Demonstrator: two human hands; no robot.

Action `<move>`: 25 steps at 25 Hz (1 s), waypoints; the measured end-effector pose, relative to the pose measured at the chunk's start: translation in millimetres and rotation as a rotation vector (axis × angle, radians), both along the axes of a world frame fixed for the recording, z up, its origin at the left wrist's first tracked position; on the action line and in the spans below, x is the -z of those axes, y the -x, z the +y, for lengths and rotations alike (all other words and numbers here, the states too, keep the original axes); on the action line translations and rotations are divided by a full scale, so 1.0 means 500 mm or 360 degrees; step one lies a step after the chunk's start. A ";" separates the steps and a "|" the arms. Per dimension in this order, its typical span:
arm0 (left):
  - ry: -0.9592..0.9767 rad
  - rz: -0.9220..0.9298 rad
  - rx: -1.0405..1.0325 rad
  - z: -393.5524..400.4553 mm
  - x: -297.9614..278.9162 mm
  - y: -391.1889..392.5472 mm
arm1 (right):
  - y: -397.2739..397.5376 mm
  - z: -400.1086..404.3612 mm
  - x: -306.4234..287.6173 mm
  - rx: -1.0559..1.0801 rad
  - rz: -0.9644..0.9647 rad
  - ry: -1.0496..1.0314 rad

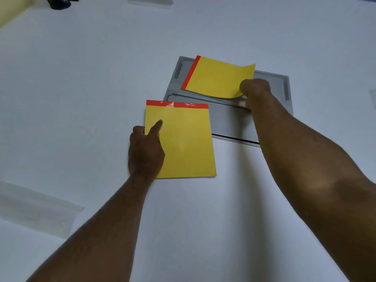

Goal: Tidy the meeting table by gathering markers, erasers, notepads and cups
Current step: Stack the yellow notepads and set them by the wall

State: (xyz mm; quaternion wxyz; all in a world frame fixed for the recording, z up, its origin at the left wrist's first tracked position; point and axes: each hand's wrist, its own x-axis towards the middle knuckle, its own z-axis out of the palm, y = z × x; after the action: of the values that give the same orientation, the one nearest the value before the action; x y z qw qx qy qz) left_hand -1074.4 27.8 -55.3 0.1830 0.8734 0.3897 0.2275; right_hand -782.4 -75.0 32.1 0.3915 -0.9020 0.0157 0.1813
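Right hand (254,92) pinches a notepad (218,78) over the tray (230,123); at 7 o'clock, left hand (145,149) grips another pad (183,143), likely for stacking.

At frame centre, the left hand (145,151) grips a yellow notepad (183,143) by its left edge on the white bench (81,88). Upper right, the right hand (254,92) pinches a second yellow notepad (217,77) over a grey tray (230,121).

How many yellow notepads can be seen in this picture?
2. One notepad is over the grey tray, gripped by the right hand. The other notepad lies on the table, held by the left hand. More may be out of view.
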 end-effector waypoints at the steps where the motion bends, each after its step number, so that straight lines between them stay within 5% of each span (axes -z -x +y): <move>1: 0.0009 0.0011 0.0006 -0.002 0.000 0.003 | 0.007 -0.022 -0.003 0.0008 0.0067 0.0033; 9: 0.0108 0.0080 0.0004 -0.001 -0.006 -0.002 | 0.051 -0.134 -0.001 0.0364 0.0571 -0.0614; 19: 0.0693 0.0116 -0.0031 -0.029 -0.065 0.028 | 0.268 -0.351 -0.019 0.0712 0.1026 -0.1508; 25: 0.1306 -0.0309 -0.0167 -0.176 -0.132 0.165 | 0.478 -0.558 -0.074 0.0818 0.1127 -0.1839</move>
State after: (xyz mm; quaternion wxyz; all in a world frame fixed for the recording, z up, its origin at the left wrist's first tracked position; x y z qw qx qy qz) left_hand -1156.9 -60.3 10.7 0.5397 0.6816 0.4727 0.1437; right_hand -1021.1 -354.1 69.0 0.8074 -0.4059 0.2549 0.3441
